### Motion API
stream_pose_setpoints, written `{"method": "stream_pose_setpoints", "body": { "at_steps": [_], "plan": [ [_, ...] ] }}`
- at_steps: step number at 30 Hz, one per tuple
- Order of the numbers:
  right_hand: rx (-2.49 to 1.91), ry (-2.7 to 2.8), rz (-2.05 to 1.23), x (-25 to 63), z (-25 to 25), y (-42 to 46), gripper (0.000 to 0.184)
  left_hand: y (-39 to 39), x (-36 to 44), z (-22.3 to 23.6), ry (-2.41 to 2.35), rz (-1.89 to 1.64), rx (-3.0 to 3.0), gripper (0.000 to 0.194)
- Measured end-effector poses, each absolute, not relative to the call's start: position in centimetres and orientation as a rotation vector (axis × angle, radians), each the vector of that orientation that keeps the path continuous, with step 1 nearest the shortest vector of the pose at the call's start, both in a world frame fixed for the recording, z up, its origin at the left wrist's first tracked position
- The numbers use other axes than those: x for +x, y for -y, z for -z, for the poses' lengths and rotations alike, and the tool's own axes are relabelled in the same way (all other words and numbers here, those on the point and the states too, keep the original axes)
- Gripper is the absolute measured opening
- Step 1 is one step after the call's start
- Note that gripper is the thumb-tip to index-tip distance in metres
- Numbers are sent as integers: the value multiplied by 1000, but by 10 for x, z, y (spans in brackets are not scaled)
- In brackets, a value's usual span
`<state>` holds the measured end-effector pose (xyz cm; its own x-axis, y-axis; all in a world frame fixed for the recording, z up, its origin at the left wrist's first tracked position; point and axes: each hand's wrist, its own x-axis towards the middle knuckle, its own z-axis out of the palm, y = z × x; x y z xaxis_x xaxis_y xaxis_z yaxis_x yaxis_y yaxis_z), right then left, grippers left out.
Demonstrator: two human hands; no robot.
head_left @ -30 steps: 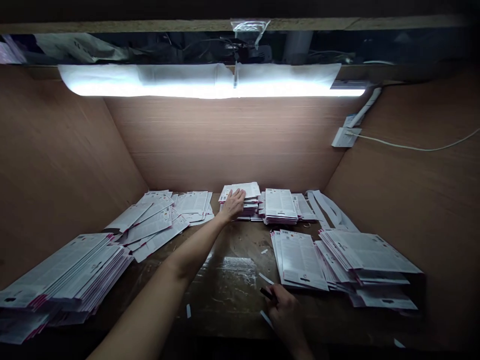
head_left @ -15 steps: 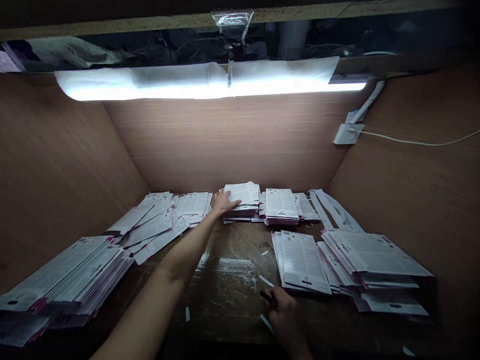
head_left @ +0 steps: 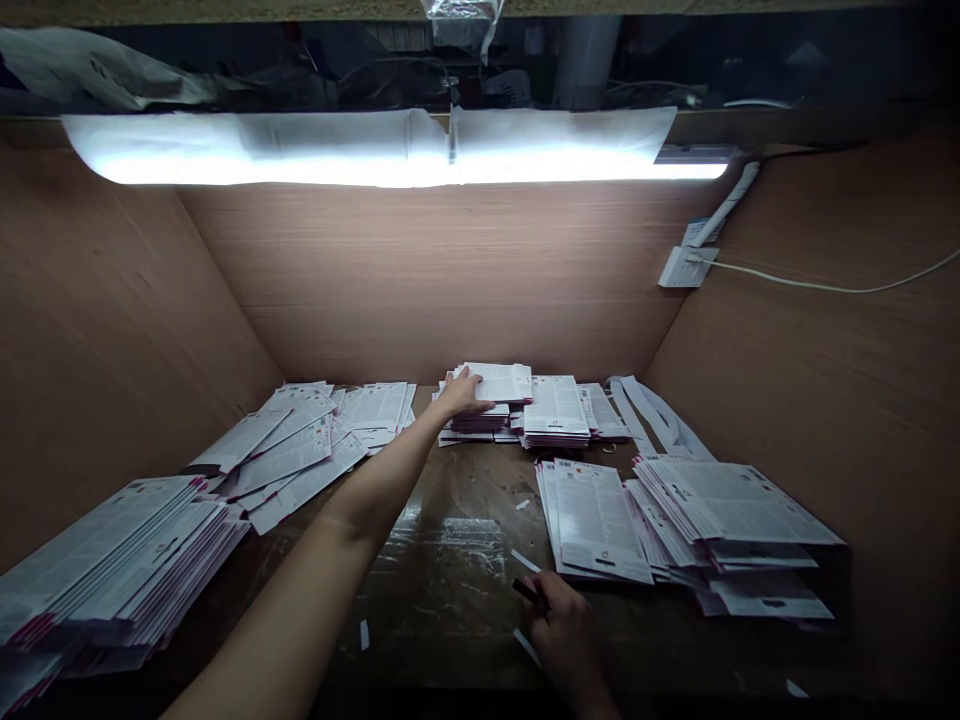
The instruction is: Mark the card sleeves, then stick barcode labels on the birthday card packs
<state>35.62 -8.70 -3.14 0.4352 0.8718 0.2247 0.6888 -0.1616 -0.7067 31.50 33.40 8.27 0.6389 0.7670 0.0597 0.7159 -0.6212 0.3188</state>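
Note:
At the back of the table my left hand (head_left: 463,392) grips a bundle of flat printed cartons (head_left: 508,384), with its thumb along the near side. The bundle is raised at an angle over a lower stack of cartons (head_left: 480,420). Just to its right stands another stack (head_left: 555,410). Near the front edge my right hand (head_left: 559,615) is closed around a slim black tool (head_left: 529,592); most of the tool is hidden in the fist, so its kind cannot be told. Small white paper strips (head_left: 526,561) lie beside that hand.
Tall carton stacks (head_left: 112,560) stand at the left, with fanned-out cartons (head_left: 289,455) behind them. More stacks (head_left: 600,520) lie at the right. White banding (head_left: 660,415) curls in the back right corner. A lamp (head_left: 375,160) hangs above, and a socket box (head_left: 688,266) is on the right.
My left hand has moved right and lifted the top bundle off the stack, opening a gap beneath it. My right hand keeps the black tool in about the same place. The view has shifted slightly.

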Motion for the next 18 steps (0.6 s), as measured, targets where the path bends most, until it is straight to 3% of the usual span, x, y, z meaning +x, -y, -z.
{"method": "stream_pose_setpoints", "body": {
  "at_steps": [10,14,18],
  "plan": [
    [-1878,1312,-291,358,30,90,32,-299,297,-98,-1296,-475,2586,94],
    [-1866,1308,-298,362,32,95,42,-261,216,-76,-1413,-454,2713,99],
    [-1892,1276,-274,361,34,97,47,-232,98,-40,-1767,0,2750,100]
  ]
}}
